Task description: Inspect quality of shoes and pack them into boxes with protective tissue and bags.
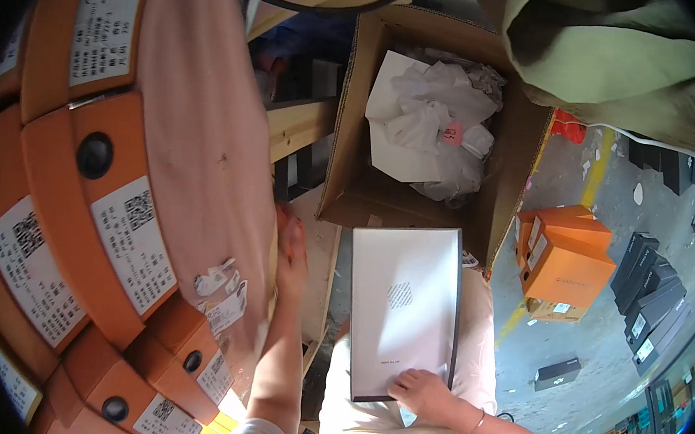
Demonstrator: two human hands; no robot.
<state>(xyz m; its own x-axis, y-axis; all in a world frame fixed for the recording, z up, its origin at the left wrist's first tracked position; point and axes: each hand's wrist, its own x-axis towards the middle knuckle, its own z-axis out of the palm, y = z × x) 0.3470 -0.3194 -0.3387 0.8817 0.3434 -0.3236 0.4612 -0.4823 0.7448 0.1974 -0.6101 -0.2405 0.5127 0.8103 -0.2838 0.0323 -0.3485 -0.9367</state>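
right hand (423,391) pinches a flat grey-white box lid (402,309); left hand (292,249) lies flat, fingers together, on wood.

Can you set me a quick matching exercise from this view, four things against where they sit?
Things:
1. flat white box lid with dark edges
2. open brown cardboard carton
3. stacked orange boxes with white labels
4. dark grey boxes in a row

Places:
A. on the floor at far right
B. filling the left side, beside the left hand
C. held at its lower edge by the right hand
D. top centre, full of crumpled white paper

Pairs: 1-C, 2-D, 3-B, 4-A
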